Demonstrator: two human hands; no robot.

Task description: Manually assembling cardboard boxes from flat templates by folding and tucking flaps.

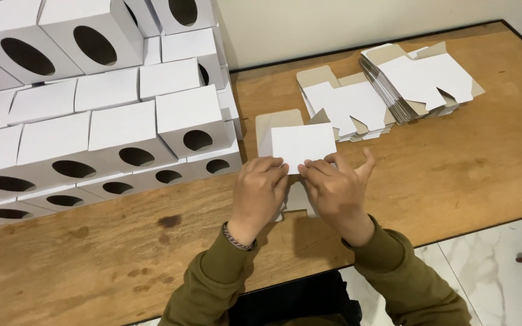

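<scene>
A flat white cardboard box blank (299, 143) lies on the wooden table (454, 169) just ahead of me, with a brown flap sticking out at its far left. My left hand (260, 194) grips its near left edge, fingers curled over the card. My right hand (338, 190) grips the near right edge, thumb raised to the right. Part of the blank is hidden under both hands. I wear olive sleeves and a bracelet on the left wrist.
A large stack of folded white boxes with oval holes (92, 127) fills the left side of the table. Two piles of flat white and brown blanks (348, 105) (421, 78) lie at the back right. A marble floor (502, 271) shows beyond the table's near edge.
</scene>
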